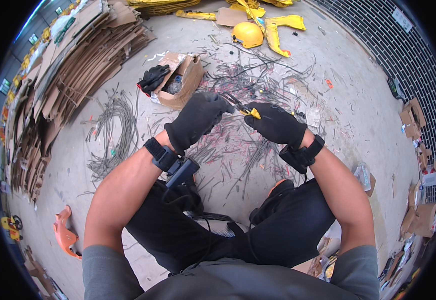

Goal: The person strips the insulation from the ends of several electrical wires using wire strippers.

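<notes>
My right hand (278,122), in a black work glove, grips pliers (248,111) with yellow handles. Their dark jaws point up and left, close to the fingertips of my left hand (199,118). That hand wears a matching glove, and its fingers are curled in; whether anything thin is pinched there is hidden. Beneath both hands, many short cut pieces of grey and reddish wire (236,146) litter the concrete floor. An open cardboard box (182,84) stands just beyond my left hand, with clear plastic inside and a spare black glove (154,78) draped over its left side.
A loose coil of grey cable (118,127) lies on the left, before a tall stack of flattened cardboard (86,56). Yellow plastic parts (278,28) and a yellow helmet-like shell (247,34) lie ahead. An orange plastic piece (65,232) rests at lower left. Cartons (413,118) line the right wall.
</notes>
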Action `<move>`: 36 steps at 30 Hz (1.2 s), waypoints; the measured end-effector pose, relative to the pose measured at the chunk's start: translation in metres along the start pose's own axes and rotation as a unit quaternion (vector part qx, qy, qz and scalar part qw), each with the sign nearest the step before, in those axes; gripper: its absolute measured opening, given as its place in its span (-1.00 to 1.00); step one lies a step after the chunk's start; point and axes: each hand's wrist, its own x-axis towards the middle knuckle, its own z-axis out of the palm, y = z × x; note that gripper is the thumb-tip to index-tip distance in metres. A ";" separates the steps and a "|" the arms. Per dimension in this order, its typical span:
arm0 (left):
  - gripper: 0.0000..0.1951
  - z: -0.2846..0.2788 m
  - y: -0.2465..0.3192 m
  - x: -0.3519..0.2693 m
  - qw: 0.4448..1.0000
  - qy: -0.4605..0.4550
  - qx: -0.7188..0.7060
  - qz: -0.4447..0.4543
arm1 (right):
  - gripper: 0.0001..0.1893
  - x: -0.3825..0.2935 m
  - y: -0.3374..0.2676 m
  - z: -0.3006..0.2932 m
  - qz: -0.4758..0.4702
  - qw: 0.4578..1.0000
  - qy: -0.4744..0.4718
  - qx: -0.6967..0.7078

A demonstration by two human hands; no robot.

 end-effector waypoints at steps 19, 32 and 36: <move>-0.76 0.001 -0.005 0.004 0.999 -0.023 0.042 0.008 | -0.71 0.001 0.002 0.005 0.010 0.999 0.018 -0.031; -0.77 0.000 -0.005 0.004 0.999 -0.030 0.044 0.005 | -0.76 0.003 0.007 0.008 -0.012 0.999 0.025 -0.029; -0.77 0.000 -0.005 0.003 0.999 -0.031 0.040 0.006 | -0.80 0.003 0.008 0.009 -0.019 0.999 0.023 -0.015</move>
